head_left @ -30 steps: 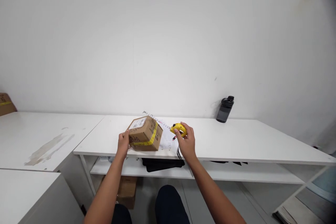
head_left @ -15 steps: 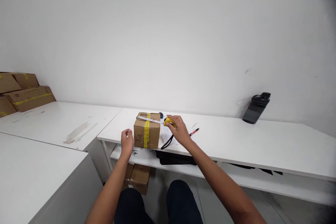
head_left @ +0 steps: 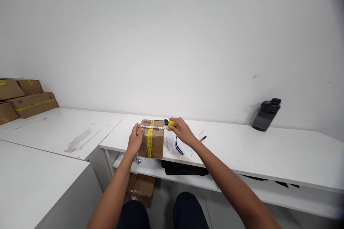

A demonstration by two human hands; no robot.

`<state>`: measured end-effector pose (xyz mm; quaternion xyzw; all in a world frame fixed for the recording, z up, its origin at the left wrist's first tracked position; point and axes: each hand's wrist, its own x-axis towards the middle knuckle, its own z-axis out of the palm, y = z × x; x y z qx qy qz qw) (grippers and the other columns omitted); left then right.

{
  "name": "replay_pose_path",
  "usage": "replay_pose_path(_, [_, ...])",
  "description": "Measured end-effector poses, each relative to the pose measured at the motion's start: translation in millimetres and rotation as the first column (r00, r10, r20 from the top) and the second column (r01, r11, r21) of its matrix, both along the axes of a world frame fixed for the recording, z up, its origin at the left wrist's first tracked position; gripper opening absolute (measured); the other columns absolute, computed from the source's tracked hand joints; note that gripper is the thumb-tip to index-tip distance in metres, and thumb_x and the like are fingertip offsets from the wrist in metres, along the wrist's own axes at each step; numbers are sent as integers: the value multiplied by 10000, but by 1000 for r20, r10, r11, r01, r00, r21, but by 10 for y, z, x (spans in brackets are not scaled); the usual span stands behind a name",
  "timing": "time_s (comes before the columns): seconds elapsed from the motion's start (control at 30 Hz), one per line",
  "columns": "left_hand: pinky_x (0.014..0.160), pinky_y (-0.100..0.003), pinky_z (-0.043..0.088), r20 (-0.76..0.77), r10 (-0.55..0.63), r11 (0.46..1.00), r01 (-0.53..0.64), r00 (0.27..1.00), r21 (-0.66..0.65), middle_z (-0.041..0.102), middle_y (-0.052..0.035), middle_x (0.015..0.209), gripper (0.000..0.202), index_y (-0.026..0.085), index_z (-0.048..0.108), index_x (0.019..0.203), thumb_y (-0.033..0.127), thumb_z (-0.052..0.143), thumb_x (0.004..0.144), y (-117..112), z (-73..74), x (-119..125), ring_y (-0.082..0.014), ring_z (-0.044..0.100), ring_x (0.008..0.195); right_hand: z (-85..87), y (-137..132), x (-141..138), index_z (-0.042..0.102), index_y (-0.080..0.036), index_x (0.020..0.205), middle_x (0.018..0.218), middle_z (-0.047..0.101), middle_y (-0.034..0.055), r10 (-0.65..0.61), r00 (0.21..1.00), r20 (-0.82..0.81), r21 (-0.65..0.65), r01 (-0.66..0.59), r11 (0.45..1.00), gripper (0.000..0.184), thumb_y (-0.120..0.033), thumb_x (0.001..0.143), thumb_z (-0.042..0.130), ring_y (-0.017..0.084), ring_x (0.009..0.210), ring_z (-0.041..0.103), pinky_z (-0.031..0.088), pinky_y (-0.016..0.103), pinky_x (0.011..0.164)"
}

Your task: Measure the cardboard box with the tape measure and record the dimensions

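A small cardboard box (head_left: 157, 145) with yellow tape stands at the front edge of the white table. My left hand (head_left: 135, 140) grips its left side, thumb over the top edge and fingers by the end of the extended tape blade (head_left: 152, 127). That blade lies across the box top from left to right. At the box's right side my right hand (head_left: 184, 132) is closed around a yellow tape measure (head_left: 172, 125), whose black wrist strap (head_left: 177, 146) hangs down. Under the strap lies a sheet of paper (head_left: 185, 147); a red pen (head_left: 203, 139) is just right of it.
A dark bottle (head_left: 266, 114) stands by the wall at the right. Several cardboard boxes (head_left: 34, 104) are stacked at the far left. Below the tabletop (head_left: 228, 146), a shelf carries a black flat item (head_left: 182, 168), and another box (head_left: 143, 188) sits on the floor.
My left hand has moved up and right onto the box's left top edge. The blade, slanted before, now lies nearly level across the box. My right hand keeps the tape measure.
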<state>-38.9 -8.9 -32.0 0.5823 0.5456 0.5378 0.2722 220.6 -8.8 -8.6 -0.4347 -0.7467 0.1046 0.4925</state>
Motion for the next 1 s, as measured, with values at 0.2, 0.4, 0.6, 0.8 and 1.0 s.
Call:
replay_pose_path(0.2, [1102,-416,360,-78,24,1000,-25,997,-10,574,-71,1383,486,272,521,1362,453,503,911,-28,29,-18,-273,515,1283,-43,-56,21,565,-278,1271,1165,586,76,-26,1000,-7,40,26,999,376,-355,904,544,239,1087,574,474,439,953])
replay_pose_path(0.4, [1086,-417,382,-116,38,999,-39,993,-6,603,-75,1347,472,258,529,1355,429,490,916,-42,47,-7,-270,529,1268,-58,-32,-118,547,-266,1279,1190,573,94,7,1000,28,101,-9,995,363,-308,920,515,238,1131,557,473,423,975])
replay_pose_path(0.6, [1095,-421,369,-106,38,999,-39,994,-11,585,-71,1370,459,260,530,1349,407,487,916,-16,52,11,-266,524,1271,-108,-21,-158,529,-270,1288,1211,553,100,-15,999,28,117,12,993,364,-287,926,502,244,1144,552,485,424,966])
replay_pose_path(0.8, [1089,-387,376,-31,28,999,-29,999,-19,565,-66,1391,468,263,526,1341,400,531,893,46,2,36,-249,517,1276,-103,-39,-157,524,-270,1293,1192,544,102,-21,999,44,118,16,993,368,-283,926,499,245,1130,554,483,432,970])
replay_pose_path(1.0, [969,-403,474,148,97,993,-85,984,-86,619,-155,1276,609,181,467,1356,471,593,836,158,-104,-162,-264,606,1143,-73,-140,-83,547,-264,1275,1161,566,100,-66,997,-34,127,70,989,362,-333,921,522,247,1095,567,503,433,936])
